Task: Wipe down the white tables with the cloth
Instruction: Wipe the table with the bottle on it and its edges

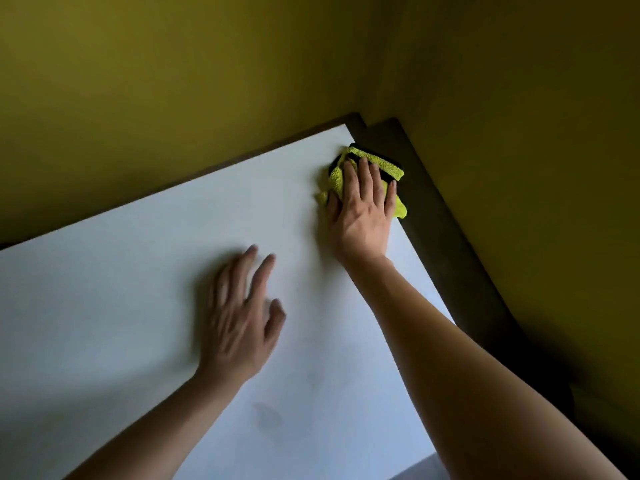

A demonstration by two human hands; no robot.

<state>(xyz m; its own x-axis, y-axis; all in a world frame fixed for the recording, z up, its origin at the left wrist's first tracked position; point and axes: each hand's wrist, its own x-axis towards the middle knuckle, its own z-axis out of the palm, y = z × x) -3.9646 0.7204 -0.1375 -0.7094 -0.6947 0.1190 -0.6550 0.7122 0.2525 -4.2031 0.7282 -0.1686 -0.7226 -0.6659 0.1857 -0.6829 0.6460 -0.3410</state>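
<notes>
A white table [138,289] fills the lower left and middle of the head view. Near its far right corner lies a crumpled yellow-green cloth with black trim [374,161]. My right hand [363,213] lies flat on top of the cloth, fingers straight and spread, pressing it onto the table. My left hand [242,313] is over the middle of the table with its fingers extended; it looks motion-blurred and holds nothing. A faint dark smudge [266,412] shows on the table surface nearer to me.
Olive-yellow walls [207,81] meet in a corner just behind the table. A dark gap or ledge [446,230] runs along the table's right edge between it and the wall. A second pale surface [419,467] shows at the bottom.
</notes>
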